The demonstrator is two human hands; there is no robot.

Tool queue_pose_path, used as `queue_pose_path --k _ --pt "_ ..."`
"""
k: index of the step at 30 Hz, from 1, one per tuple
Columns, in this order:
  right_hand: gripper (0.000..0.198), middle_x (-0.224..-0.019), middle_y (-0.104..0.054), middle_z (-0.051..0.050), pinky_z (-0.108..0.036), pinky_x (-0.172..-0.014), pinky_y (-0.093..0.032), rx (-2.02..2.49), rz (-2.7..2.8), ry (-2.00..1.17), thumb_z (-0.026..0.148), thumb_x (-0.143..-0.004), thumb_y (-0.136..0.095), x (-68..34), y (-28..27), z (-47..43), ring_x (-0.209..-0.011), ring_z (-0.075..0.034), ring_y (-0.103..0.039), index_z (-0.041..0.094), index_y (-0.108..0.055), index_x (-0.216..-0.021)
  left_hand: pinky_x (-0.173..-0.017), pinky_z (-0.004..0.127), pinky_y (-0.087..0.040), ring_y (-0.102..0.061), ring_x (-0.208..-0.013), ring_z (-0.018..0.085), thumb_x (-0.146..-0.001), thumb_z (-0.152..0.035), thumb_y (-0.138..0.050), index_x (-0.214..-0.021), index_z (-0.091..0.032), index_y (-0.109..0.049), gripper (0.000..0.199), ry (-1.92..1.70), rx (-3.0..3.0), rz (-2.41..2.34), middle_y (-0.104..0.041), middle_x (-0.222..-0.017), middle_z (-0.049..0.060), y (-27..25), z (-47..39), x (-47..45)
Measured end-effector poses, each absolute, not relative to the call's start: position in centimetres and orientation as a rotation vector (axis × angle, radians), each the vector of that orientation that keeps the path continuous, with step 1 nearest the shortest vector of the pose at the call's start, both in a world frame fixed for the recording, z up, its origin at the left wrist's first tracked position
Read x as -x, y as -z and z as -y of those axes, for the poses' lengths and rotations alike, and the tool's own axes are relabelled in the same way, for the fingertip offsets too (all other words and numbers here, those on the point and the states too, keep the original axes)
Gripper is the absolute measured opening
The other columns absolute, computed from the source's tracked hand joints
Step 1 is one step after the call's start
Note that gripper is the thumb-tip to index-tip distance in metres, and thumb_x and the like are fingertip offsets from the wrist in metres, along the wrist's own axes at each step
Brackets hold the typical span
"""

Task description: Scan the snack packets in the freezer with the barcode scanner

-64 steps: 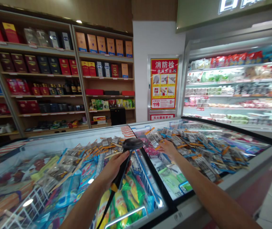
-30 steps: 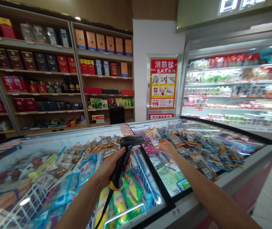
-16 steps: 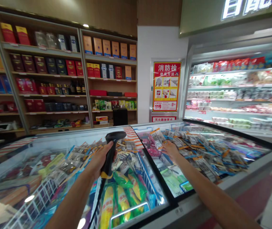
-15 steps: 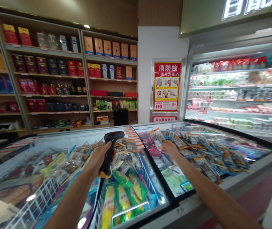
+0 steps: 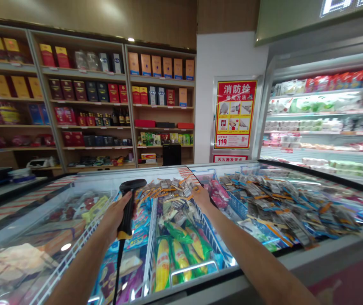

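Note:
My left hand [image 5: 118, 214] grips a black handheld barcode scanner [image 5: 127, 207] with a yellow-trimmed base, its cord hanging down over the freezer glass. My right hand [image 5: 200, 197] has its fingers closed on a small clear snack packet [image 5: 186, 186] with orange edging, at the far end of the left glass lid. Around that packet lie other small packets [image 5: 160, 186] in a loose row, right of the scanner head. A larger heap of similar packets [image 5: 273, 195] covers the right lid. My right fingertips are partly hidden by the hand.
Under the glass are bagged corn cobs [image 5: 180, 258] in a white wire basket [image 5: 151, 245]. A black frame bar [image 5: 215, 203] divides the lids. Beyond the freezer stand shelves [image 5: 99, 101] of boxes, a red fire hydrant notice [image 5: 235, 114] and a lit refrigerated display [image 5: 328, 114].
My right hand has carried the packet leftward from the right lid, across the divider, to the left lid. The view has turned left, and the scanner sits further left in view.

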State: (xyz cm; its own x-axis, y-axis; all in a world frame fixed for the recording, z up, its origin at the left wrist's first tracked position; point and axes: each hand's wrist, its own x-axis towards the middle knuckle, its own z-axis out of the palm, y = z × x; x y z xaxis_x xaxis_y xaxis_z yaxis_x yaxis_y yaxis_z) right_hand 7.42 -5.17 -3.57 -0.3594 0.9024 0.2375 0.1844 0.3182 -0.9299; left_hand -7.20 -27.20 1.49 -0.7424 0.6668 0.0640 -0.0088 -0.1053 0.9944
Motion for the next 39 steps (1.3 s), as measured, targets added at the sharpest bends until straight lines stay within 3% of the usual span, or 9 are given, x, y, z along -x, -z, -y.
queue_pose_path --k 8,16,24,31,35,39 --pt "0.036 -0.109 -0.05 -0.013 -0.044 -0.08 -0.034 1.35 2.131 -0.342 0.037 -0.074 -0.045 -6.5 3.2 7.4 -0.103 -0.03 -0.042 0.018 -0.053 -0.103 -0.037 0.018 -0.038 -0.049 -0.039 0.009 -0.066 -0.042 -0.054 -0.063 -0.014 -0.052 0.028 -1.889 -0.642 -1.677 -0.055 -0.048 0.0 -2.3 27.0 5.2" --pt "0.042 -0.115 -0.046 -0.012 -0.041 -0.088 -0.03 1.325 2.043 -0.428 0.037 -0.074 -0.047 -11.6 2.5 4.7 -0.108 -0.028 -0.038 0.016 -0.05 -0.11 -0.038 0.018 -0.038 -0.049 -0.04 0.009 -0.064 -0.046 -0.055 -0.061 -0.014 -0.052 0.033 -1.722 -0.763 -1.653 -0.055 -0.048 0.001 -2.1 24.6 2.4" --pt "0.031 -0.109 -0.052 -0.012 -0.048 -0.088 -0.027 1.495 1.766 -0.246 0.035 -0.069 -0.054 -23.5 1.1 -1.0 -0.107 -0.032 -0.039 0.02 -0.059 -0.096 -0.042 0.019 -0.039 -0.05 -0.043 0.009 -0.062 -0.05 -0.056 -0.064 -0.015 -0.052 0.035 -1.636 -0.851 -1.595 -0.056 -0.05 -0.001 -1.5 22.2 -0.2" --pt "0.021 -0.089 -0.061 -0.014 -0.046 -0.081 -0.034 1.721 1.729 -0.182 0.03 -0.065 -0.058 -27.0 2.4 -3.9 -0.098 -0.031 -0.049 0.017 -0.061 -0.081 -0.041 0.019 -0.037 -0.048 -0.041 0.008 -0.064 -0.05 -0.054 -0.061 -0.014 -0.052 0.036 -1.588 -0.915 -1.553 -0.055 -0.049 0.0 -1.5 20.7 -1.7" --pt "0.024 -0.093 -0.06 -0.015 -0.048 -0.082 -0.033 1.761 1.735 -0.138 0.031 -0.061 -0.061 -27.0 2.9 -4.6 -0.1 -0.031 -0.047 0.016 -0.06 -0.08 -0.041 0.019 -0.036 -0.048 -0.04 0.009 -0.063 -0.051 -0.053 -0.056 -0.013 -0.052 0.038 -1.548 -0.932 -1.576 -0.055 -0.048 0.001 -1.3 20.3 -2.2" --pt "0.04 -0.097 -0.056 -0.02 -0.053 -0.083 -0.029 1.765 1.675 -0.174 0.038 -0.047 -0.07 -26.9 2.9 -4.9 -0.104 -0.036 -0.043 0.013 -0.059 -0.076 -0.039 0.018 -0.034 -0.048 -0.04 0.009 -0.063 -0.053 -0.052 -0.057 -0.013 -0.052 0.04 -1.55 -0.915 -1.586 -0.055 -0.047 0.001 -1.4 20.5 -2.7"
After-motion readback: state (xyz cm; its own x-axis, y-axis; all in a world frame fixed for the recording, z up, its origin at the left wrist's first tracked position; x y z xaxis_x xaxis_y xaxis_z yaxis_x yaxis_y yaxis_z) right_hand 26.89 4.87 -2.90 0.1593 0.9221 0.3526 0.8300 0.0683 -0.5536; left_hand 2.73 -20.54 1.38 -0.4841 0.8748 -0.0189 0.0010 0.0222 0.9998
